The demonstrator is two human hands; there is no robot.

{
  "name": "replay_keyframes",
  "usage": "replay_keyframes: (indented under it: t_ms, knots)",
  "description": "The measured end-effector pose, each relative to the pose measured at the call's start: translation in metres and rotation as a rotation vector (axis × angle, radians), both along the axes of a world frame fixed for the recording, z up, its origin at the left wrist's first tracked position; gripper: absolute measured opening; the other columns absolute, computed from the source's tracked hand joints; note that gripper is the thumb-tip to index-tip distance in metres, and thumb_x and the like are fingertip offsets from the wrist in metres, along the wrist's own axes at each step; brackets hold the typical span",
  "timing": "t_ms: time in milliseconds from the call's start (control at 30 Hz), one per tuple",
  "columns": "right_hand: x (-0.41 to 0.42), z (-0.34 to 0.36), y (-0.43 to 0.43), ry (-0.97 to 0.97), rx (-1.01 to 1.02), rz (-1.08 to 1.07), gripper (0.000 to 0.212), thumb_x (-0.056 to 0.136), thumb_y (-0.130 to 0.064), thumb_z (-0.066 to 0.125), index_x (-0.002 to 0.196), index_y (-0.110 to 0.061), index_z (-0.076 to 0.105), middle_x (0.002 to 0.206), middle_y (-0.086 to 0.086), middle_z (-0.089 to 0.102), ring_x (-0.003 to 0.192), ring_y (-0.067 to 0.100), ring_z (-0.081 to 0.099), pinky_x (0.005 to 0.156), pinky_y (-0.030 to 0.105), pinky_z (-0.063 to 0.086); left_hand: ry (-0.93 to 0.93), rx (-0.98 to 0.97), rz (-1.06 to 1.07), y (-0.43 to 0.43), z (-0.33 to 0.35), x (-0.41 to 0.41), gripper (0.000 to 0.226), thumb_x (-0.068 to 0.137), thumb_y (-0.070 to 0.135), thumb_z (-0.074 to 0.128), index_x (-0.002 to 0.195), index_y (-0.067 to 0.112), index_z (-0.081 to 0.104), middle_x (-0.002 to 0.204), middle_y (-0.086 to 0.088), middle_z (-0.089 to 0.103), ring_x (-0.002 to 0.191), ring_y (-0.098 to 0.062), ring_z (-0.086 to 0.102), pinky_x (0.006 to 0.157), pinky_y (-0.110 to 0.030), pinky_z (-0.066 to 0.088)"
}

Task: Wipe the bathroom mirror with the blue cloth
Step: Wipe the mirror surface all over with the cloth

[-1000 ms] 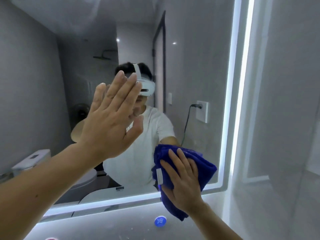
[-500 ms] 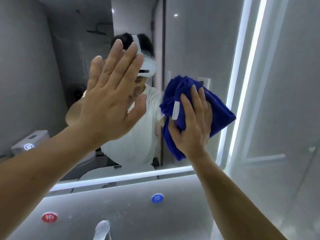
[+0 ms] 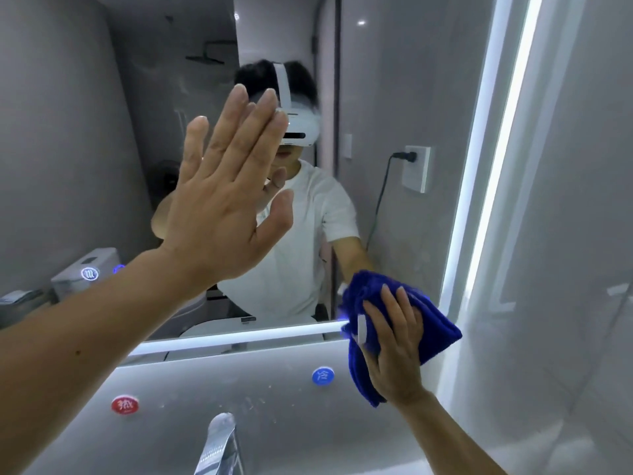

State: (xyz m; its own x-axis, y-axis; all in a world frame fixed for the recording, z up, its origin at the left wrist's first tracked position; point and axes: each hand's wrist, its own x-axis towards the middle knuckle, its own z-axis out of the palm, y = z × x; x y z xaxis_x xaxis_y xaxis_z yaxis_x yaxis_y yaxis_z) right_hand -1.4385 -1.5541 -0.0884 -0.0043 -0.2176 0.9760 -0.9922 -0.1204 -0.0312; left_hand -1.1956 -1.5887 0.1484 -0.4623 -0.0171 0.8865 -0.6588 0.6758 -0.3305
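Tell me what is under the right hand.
The blue cloth, bunched beneath the right hand, whose fingers lie spread on it. The cloth covers the lower right corner of the mirror, so the glass there cannot be seen.

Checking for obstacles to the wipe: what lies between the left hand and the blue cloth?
Head view: only bare mirror between left hand and blue cloth, reflecting a white shirt.

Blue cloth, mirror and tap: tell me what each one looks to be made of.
Blue cloth: soft napped fabric, probably microfibre. It looks matte and fuzzy and bunches in thick folds under the right hand.
Mirror: glossy glass. It reflects the room sharply, with a lit strip along its edge.
Tap: metal, likely polished chrome, judging by its bright, streaky highlights.
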Motion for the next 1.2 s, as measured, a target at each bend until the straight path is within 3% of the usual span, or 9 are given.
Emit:
replay_keyframes:
  t_ms: [133, 233, 433, 567, 667, 800, 933, 1100, 1200]
  knots:
    - [0.017, 0.089, -0.023, -0.117, -0.208, 0.038, 0.043, 0.096, -0.034, 0.055, 0.136, -0.018, 0.048, 0.148, 0.009, 0.044, 0.144, 0.029, 0.031, 0.117, 0.049, 0.021, 0.001, -0.008, 0.003, -0.003, -0.001, 0.004, 0.064, 0.100, 0.038, 0.030, 0.154, 0.005, 0.022, 0.162, -0.015, 0.020, 0.150, -0.034, 0.011, 0.118, -0.060, 0.011]
    - [0.028, 0.093, -0.033, -0.137, -0.255, 0.031, 0.047, 0.090, -0.030, 0.061, 0.133, -0.018, 0.051, 0.147, 0.007, 0.046, 0.144, 0.027, 0.032, 0.117, 0.047, 0.021, -0.002, -0.014, 0.008, -0.008, 0.000, 0.006, 0.064, 0.100, 0.037, 0.031, 0.154, 0.006, 0.021, 0.161, -0.016, 0.020, 0.150, -0.036, 0.012, 0.118, -0.060, 0.010]
    - [0.020, -0.035, -0.009, 0.343, 0.141, 0.001, 0.051, 0.089, -0.031, 0.057, 0.139, -0.026, 0.045, 0.149, -0.001, 0.039, 0.149, 0.019, 0.020, 0.120, 0.036, 0.016, -0.007, -0.018, -0.005, -0.008, -0.005, 0.001, 0.064, 0.100, 0.038, 0.030, 0.154, 0.005, 0.021, 0.161, -0.015, 0.020, 0.150, -0.035, 0.012, 0.117, -0.061, 0.012]
    - [-0.001, -0.029, 0.007, 0.410, 0.239, 0.097, 0.056, 0.087, -0.019, 0.061, 0.140, -0.028, 0.047, 0.151, -0.006, 0.040, 0.146, 0.016, 0.028, 0.116, 0.036, 0.025, -0.013, -0.028, 0.019, -0.009, -0.003, 0.007, 0.064, 0.100, 0.038, 0.028, 0.154, 0.006, 0.019, 0.162, -0.015, 0.019, 0.150, -0.034, 0.011, 0.118, -0.060, 0.012]
    - [0.007, 0.017, 0.018, 0.218, 0.131, 0.286, 0.040, 0.089, -0.013, 0.061, 0.129, -0.020, 0.057, 0.143, 0.000, 0.053, 0.138, 0.020, 0.043, 0.109, 0.045, 0.036, -0.010, -0.008, 0.029, -0.008, -0.002, 0.007, 0.064, 0.100, 0.038, 0.029, 0.155, 0.007, 0.017, 0.162, -0.014, 0.017, 0.151, -0.033, 0.009, 0.118, -0.060, 0.010]
    - [0.016, 0.109, 0.004, -0.156, -0.233, 0.388, 0.031, 0.088, -0.010, 0.059, 0.119, -0.009, 0.059, 0.132, 0.005, 0.060, 0.128, 0.016, 0.051, 0.109, 0.036, 0.036, -0.020, -0.019, 0.002, -0.003, -0.002, -0.001, 0.064, 0.101, 0.040, 0.026, 0.155, 0.007, 0.020, 0.162, -0.013, 0.018, 0.151, -0.033, 0.010, 0.118, -0.060, 0.011]
    - [0.036, 0.106, -0.023, -0.007, -0.191, 0.086, 0.045, 0.088, -0.023, 0.059, 0.132, -0.018, 0.052, 0.146, 0.009, 0.049, 0.140, 0.030, 0.038, 0.116, 0.044, 0.023, -0.009, -0.034, -0.016, 0.001, 0.007, -0.001, 0.064, 0.101, 0.043, 0.021, 0.154, 0.006, 0.022, 0.162, -0.014, 0.020, 0.150, -0.034, 0.011, 0.119, -0.058, 0.008]
    - [0.021, -0.005, -0.018, 0.354, 0.040, 0.026, 0.068, 0.089, -0.029, 0.061, 0.151, -0.029, 0.032, 0.160, -0.002, 0.028, 0.147, 0.025, 0.027, 0.118, 0.043, 0.019, -0.028, -0.035, -0.002, 0.004, 0.008, 0.005, 0.064, 0.101, 0.042, 0.024, 0.155, 0.007, 0.021, 0.162, -0.014, 0.019, 0.150, -0.034, 0.011, 0.118, -0.060, 0.010]
    - [-0.005, -0.029, -0.003, 0.455, 0.153, 0.006, 0.065, 0.087, -0.021, 0.065, 0.147, -0.028, 0.040, 0.157, -0.003, 0.033, 0.146, 0.021, 0.027, 0.119, 0.038, 0.019, -0.022, -0.027, 0.007, 0.006, 0.007, 0.010, 0.064, 0.101, 0.042, 0.024, 0.155, 0.008, 0.021, 0.162, -0.013, 0.018, 0.150, -0.034, 0.010, 0.119, -0.059, 0.009]
